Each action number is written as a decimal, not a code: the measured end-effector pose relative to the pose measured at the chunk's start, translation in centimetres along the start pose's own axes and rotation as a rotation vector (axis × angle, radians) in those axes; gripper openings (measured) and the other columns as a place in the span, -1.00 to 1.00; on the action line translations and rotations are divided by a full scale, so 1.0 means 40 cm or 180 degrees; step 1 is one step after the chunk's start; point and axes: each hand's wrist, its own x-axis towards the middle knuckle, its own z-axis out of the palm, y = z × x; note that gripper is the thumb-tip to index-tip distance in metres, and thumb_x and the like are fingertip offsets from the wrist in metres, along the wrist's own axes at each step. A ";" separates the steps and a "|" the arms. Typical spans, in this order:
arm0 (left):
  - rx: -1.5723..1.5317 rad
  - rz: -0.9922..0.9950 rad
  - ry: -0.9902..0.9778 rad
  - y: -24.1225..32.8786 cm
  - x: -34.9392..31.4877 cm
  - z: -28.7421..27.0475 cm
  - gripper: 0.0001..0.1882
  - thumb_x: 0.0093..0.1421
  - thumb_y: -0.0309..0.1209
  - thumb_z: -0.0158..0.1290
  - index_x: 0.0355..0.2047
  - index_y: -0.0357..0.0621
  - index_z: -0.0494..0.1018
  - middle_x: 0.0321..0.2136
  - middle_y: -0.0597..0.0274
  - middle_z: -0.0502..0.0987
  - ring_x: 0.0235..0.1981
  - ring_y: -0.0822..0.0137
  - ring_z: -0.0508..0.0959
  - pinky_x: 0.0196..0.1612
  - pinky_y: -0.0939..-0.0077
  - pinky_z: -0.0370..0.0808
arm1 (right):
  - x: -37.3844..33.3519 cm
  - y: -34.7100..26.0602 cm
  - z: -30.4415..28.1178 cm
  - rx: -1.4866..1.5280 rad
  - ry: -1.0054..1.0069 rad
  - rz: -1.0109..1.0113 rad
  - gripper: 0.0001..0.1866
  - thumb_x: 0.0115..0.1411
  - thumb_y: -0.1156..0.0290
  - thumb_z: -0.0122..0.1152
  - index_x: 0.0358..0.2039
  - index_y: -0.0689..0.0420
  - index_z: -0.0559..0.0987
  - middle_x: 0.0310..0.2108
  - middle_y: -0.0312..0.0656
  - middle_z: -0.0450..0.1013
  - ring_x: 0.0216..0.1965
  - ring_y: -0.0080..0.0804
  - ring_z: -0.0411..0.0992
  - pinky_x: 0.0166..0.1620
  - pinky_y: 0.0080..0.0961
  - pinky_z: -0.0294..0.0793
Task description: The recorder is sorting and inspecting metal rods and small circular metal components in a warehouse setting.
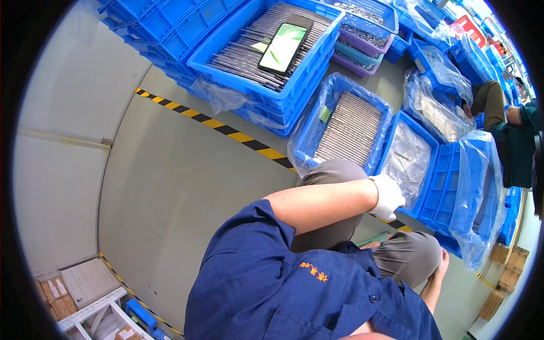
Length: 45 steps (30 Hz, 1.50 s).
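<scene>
My left hand (388, 197), in a white glove, hangs over my bent left knee (338, 170), its forearm lying across that leg. It is next to the near edge of a blue crate (429, 173) lined with clear plastic. The glove's fingers bend downward and are partly hidden, so their closure is unclear. My right hand (443, 264) is bare and rests against the outer side of my right knee (411, 255), fingers lying along it, with nothing visible in it. In front of me, a plastic-lined blue crate (385, 133) holds rows of thin metal rods (348, 127).
Stacked blue crates (249, 85) hold more dark rods, with a lit phone (285, 48) on top. Baskets of small metal parts (368, 34) stand behind. At right are plastic-covered crates (473, 192) and a person in dark green (510, 141). Striped tape (226, 130) crosses the floor.
</scene>
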 end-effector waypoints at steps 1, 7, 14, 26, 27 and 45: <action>-0.0005 -0.0010 0.0005 -0.001 0.002 0.003 -0.62 -0.06 -0.17 -0.02 -0.25 -0.07 0.43 -0.37 0.09 0.49 -0.30 0.15 0.48 -0.25 0.31 0.39 | 0.003 -0.016 0.001 -0.0184 -0.0026 -0.0345 -0.78 0.14 0.30 0.03 -0.32 0.20 0.39 -0.47 -0.32 0.36 -0.47 -0.59 0.31 -0.39 -0.68 0.33; 0.0026 -0.0045 0.0012 -0.008 0.008 0.016 -0.62 -0.07 -0.17 -0.01 -0.26 -0.08 0.43 -0.36 0.10 0.49 -0.30 0.16 0.48 -0.25 0.33 0.40 | 0.021 -0.137 0.032 0.0055 -0.0339 -0.0681 -0.76 0.14 0.29 0.04 -0.24 0.16 0.37 -0.49 -0.34 0.33 -0.51 -0.68 0.29 -0.49 -0.78 0.27; 0.0131 -0.0257 -0.0266 -0.017 0.014 0.016 -0.57 -0.05 -0.14 -0.02 -0.19 -0.08 0.38 -0.33 0.09 0.47 -0.29 0.14 0.48 -0.24 0.33 0.40 | -0.101 -0.369 0.266 0.0610 -0.0904 -0.1048 -0.72 0.14 0.34 0.02 -0.14 0.14 0.37 -0.40 -0.34 0.37 -0.45 -0.68 0.32 -0.39 -0.80 0.28; -0.0025 -0.0363 -0.0373 0.023 0.214 0.024 -0.62 0.00 -0.18 -0.06 -0.21 -0.09 0.39 -0.29 0.05 0.47 -0.25 0.11 0.46 -0.19 0.32 0.37 | -0.135 -0.380 0.319 0.0944 -0.1625 -0.1758 -0.71 -0.02 0.41 0.17 -0.25 0.20 0.44 -0.44 -0.20 0.42 -0.39 -0.53 0.39 -0.30 -0.59 0.38; 0.0028 -0.0348 -0.0483 0.030 0.248 0.011 -0.63 0.00 -0.19 -0.05 -0.22 -0.10 0.40 -0.30 0.06 0.47 -0.27 0.12 0.47 -0.20 0.33 0.38 | -0.140 -0.388 0.292 0.0734 -0.1335 -0.2154 -0.69 -0.03 0.41 0.17 -0.24 0.20 0.43 -0.45 -0.17 0.42 -0.39 -0.48 0.41 -0.30 -0.57 0.39; 0.1516 0.0386 0.0064 0.344 1.113 0.130 -0.35 -0.06 0.01 -0.05 0.01 -0.07 0.22 -0.10 -0.02 0.31 -0.08 0.09 0.35 -0.03 0.33 0.29 | -0.096 -0.327 0.042 0.1779 -0.0765 -0.1812 -0.70 0.01 0.40 0.18 -0.24 0.19 0.41 -0.48 -0.25 0.35 -0.46 -0.56 0.32 -0.35 -0.64 0.33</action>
